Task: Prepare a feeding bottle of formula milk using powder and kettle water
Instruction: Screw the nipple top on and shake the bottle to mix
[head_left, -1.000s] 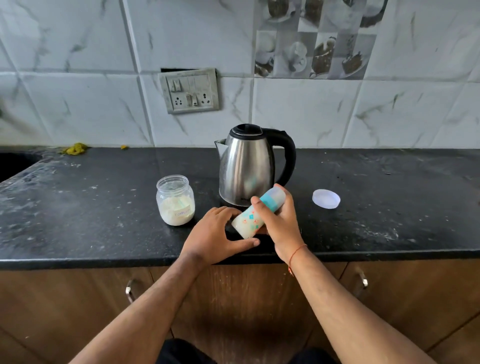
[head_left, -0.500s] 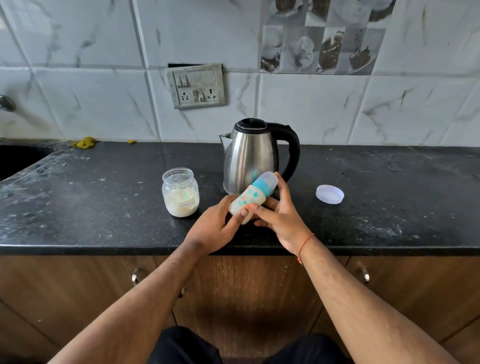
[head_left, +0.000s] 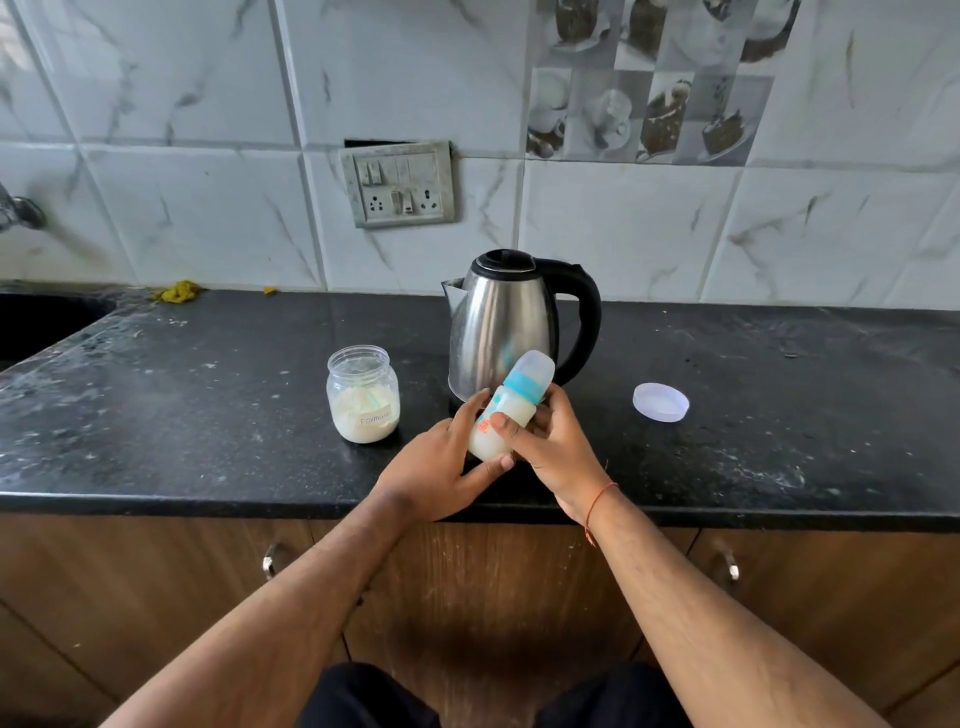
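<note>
The bottle (head_left: 506, 410) is capped, milky and tilted toward one o'clock, above the counter's (head_left: 208, 415) front edge. The left hand (head_left: 441, 467) cups its base; the right hand (head_left: 545, 447) wraps the middle. Probably light, smooth, slippery; grip mid-body. The kettle (head_left: 506, 322) stands at twelve o'clock.

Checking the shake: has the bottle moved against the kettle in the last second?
Yes. The bottle now stands steeper, its cap higher against the kettle; both hands hold it.

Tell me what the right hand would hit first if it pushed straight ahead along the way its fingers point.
Probably the kettle: the right hand holds the feeding bottle just in front of it, fingers aimed up-left toward the wall. Depth is uncertain.
</note>
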